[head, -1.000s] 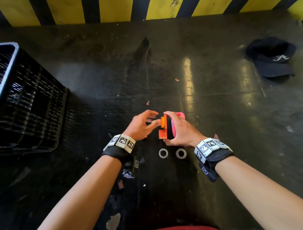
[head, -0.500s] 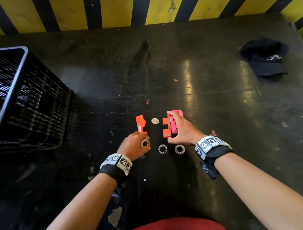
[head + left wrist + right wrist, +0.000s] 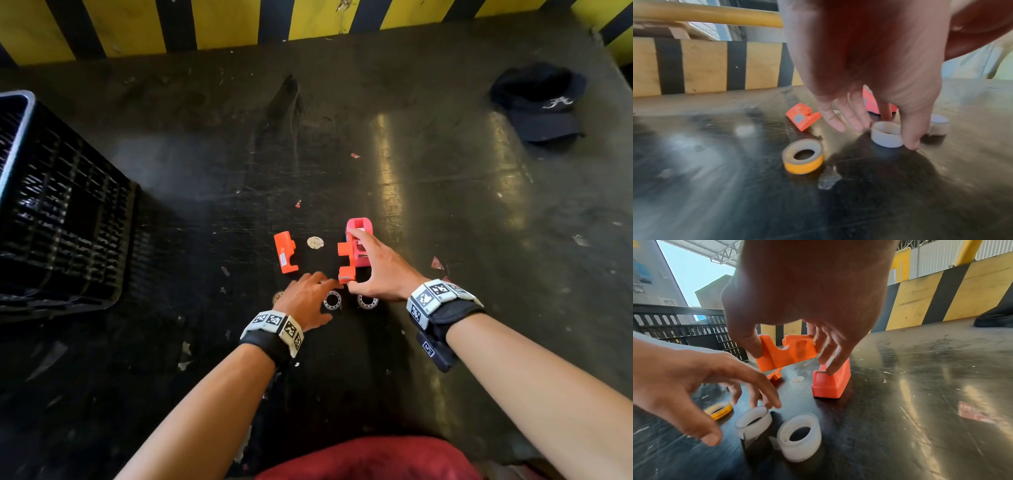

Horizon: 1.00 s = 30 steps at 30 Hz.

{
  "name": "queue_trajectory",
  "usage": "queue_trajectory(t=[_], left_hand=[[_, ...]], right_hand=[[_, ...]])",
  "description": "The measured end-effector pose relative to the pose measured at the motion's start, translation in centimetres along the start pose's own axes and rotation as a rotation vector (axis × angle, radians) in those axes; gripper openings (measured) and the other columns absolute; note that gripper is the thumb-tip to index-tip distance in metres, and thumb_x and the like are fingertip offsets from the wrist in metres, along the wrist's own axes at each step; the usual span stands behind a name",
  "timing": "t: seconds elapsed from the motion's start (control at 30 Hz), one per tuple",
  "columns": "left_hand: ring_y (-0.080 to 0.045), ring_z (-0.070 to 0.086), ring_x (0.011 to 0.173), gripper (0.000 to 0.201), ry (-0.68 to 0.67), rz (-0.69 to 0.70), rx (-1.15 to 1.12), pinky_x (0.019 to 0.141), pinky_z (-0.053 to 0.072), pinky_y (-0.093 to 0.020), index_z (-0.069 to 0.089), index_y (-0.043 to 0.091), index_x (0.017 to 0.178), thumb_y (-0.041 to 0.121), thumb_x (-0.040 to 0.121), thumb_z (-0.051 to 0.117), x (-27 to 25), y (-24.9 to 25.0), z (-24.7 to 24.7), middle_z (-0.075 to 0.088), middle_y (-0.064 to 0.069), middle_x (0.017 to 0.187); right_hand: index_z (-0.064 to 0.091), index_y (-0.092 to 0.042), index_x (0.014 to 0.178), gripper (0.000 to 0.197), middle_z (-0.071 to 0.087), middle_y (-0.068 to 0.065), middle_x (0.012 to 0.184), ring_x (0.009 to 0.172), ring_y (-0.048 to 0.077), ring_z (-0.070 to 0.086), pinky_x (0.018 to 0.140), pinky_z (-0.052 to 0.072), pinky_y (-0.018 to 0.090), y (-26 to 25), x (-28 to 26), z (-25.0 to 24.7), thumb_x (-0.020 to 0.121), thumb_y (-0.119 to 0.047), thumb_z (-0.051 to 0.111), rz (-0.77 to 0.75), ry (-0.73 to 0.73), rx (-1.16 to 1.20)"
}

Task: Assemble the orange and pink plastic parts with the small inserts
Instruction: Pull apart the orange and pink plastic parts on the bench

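My right hand (image 3: 356, 260) pinches a notched orange part (image 3: 786, 352) between thumb and forefinger, held upright just above the dark table. Its other fingers rest on the pink part (image 3: 831, 382), which stands right behind. A second orange part (image 3: 285, 251) lies loose to the left. Two white rings (image 3: 754, 421) (image 3: 799, 436) sit side by side in front of the held part. My left hand (image 3: 322, 291) is spread over the left white ring (image 3: 887, 134), fingertips at its rim, gripping nothing. An orange ring (image 3: 802, 155) lies flat to the left of that hand.
A black slatted crate (image 3: 61, 212) stands at the left. A dark cap (image 3: 541, 102) lies at the far right. A yellow and black striped wall (image 3: 308, 20) closes the back. A pale round scrap (image 3: 315, 242) and red scraps (image 3: 436, 263) lie near the parts.
The left hand carried the orange ring away from the held orange part, set it down at the left, let go, then moved right onto the white ring. The right hand kept its hold.
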State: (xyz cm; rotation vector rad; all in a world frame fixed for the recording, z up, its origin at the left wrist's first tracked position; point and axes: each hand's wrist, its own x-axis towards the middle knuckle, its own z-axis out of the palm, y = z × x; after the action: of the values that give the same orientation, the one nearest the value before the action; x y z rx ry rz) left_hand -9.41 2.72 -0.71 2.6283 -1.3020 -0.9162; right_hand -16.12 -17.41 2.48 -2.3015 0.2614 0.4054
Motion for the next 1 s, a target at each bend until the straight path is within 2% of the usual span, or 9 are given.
queue_trajectory(t=[0.1, 0.23, 0.3, 0.37, 0.43, 0.57, 0.7, 0.83, 1.0], left_hand=[[-0.023, 0.059, 0.124, 0.048, 0.011, -0.008, -0.095, 0.101, 0.053, -0.042, 0.058, 0.03, 0.136, 0.032, 0.09, 0.073, 0.7, 0.2, 0.0, 0.059, -0.002, 0.135], [-0.008, 0.071, 0.102, 0.039, 0.224, -0.11, -0.555, 0.09, 0.061, -0.028, 0.067, 0.027, 0.122, 0.027, 0.086, 0.08, 0.2, -1.3, -0.9, 0.072, 0.008, 0.116], [-0.005, 0.074, 0.099, 0.039, 0.312, -0.157, -0.789, 0.088, 0.061, -0.023, 0.067, 0.021, 0.125, 0.024, 0.088, 0.078, -0.2, -1.8, -2.5, 0.074, 0.006, 0.118], [-0.006, 0.074, 0.104, 0.041, 0.329, -0.146, -0.911, 0.094, 0.06, -0.028, 0.065, 0.02, 0.13, 0.022, 0.09, 0.076, -0.6, -2.2, -4.0, 0.074, 0.004, 0.125], [-0.005, 0.073, 0.11, 0.043, 0.315, -0.095, -0.946, 0.097, 0.059, -0.03, 0.063, 0.019, 0.133, 0.021, 0.092, 0.074, -0.9, -2.2, -5.0, 0.072, 0.004, 0.129], [-0.007, 0.071, 0.114, 0.042, 0.292, -0.05, -0.997, 0.096, 0.059, -0.028, 0.062, 0.018, 0.135, 0.019, 0.094, 0.072, -1.1, -1.7, -5.5, 0.07, 0.002, 0.131], [-0.011, 0.072, 0.114, 0.043, 0.273, -0.052, -1.057, 0.096, 0.061, -0.034, 0.063, 0.017, 0.134, 0.017, 0.093, 0.073, -1.1, -1.7, -5.7, 0.07, 0.0, 0.132], [-0.002, 0.073, 0.108, 0.042, 0.231, -0.051, -1.142, 0.09, 0.062, -0.028, 0.062, 0.015, 0.132, 0.012, 0.092, 0.074, -0.9, -1.4, -6.1, 0.072, 0.001, 0.125], [-0.01, 0.074, 0.111, 0.044, 0.216, -0.046, -1.145, 0.09, 0.063, -0.032, 0.059, 0.016, 0.135, 0.015, 0.093, 0.073, -0.4, -0.6, -6.4, 0.072, 0.0, 0.128]], right_hand=[[0.017, -0.031, 0.16, 0.111, 0.034, 0.006, 0.165, 0.143, 0.029, 0.045, 0.111, 0.045, 0.047, 0.6, -0.5, -0.2, 0.07, -0.046, 0.079, 0.009, 0.005, 0.017], [0.017, -0.033, 0.158, 0.109, 0.038, 0.004, 0.162, 0.139, 0.025, 0.049, 0.109, 0.046, 0.043, 1.1, -1.1, -0.3, 0.07, -0.046, 0.081, 0.011, 0.027, 0.055], [0.02, -0.035, 0.155, 0.107, 0.044, 0.004, 0.157, 0.135, 0.024, 0.053, 0.107, 0.045, 0.04, 1.1, -1.2, 0.0, 0.069, -0.045, 0.082, 0.014, 0.03, 0.077], [0.023, -0.037, 0.152, 0.104, 0.05, 0.005, 0.151, 0.132, 0.024, 0.053, 0.105, 0.045, 0.039, 0.8, -1.3, 0.3, 0.068, -0.043, 0.083, 0.015, 0.008, 0.089], [0.023, -0.038, 0.151, 0.103, 0.052, 0.006, 0.147, 0.131, 0.021, 0.053, 0.105, 0.045, 0.038, 0.4, -1.2, 0.6, 0.068, -0.044, 0.082, 0.004, -0.013, 0.099], [0.025, -0.034, 0.155, 0.1, 0.044, 0.005, 0.154, 0.121, 0.008, 0.046, 0.1, 0.039, 0.031, -0.4, -0.9, 0.9, 0.074, -0.036, 0.084, -0.034, -0.03, 0.129], [0.026, -0.033, 0.155, 0.099, 0.045, 0.004, 0.155, 0.121, 0.01, 0.051, 0.099, 0.041, 0.031, -0.4, -1.1, 0.7, 0.075, -0.037, 0.084, -0.046, -0.018, 0.146], [0.028, -0.038, 0.153, 0.099, 0.047, 0.002, 0.153, 0.124, 0.016, 0.059, 0.099, 0.045, 0.032, -0.3, -1.0, 0.6, 0.072, -0.045, 0.084, -0.057, -0.004, 0.185], [0.026, -0.037, 0.154, 0.1, 0.044, -0.004, 0.15, 0.118, 0.011, 0.062, 0.093, 0.046, 0.027, -0.6, -0.2, 0.6, 0.074, -0.037, 0.086, -0.063, -0.003, 0.236]])
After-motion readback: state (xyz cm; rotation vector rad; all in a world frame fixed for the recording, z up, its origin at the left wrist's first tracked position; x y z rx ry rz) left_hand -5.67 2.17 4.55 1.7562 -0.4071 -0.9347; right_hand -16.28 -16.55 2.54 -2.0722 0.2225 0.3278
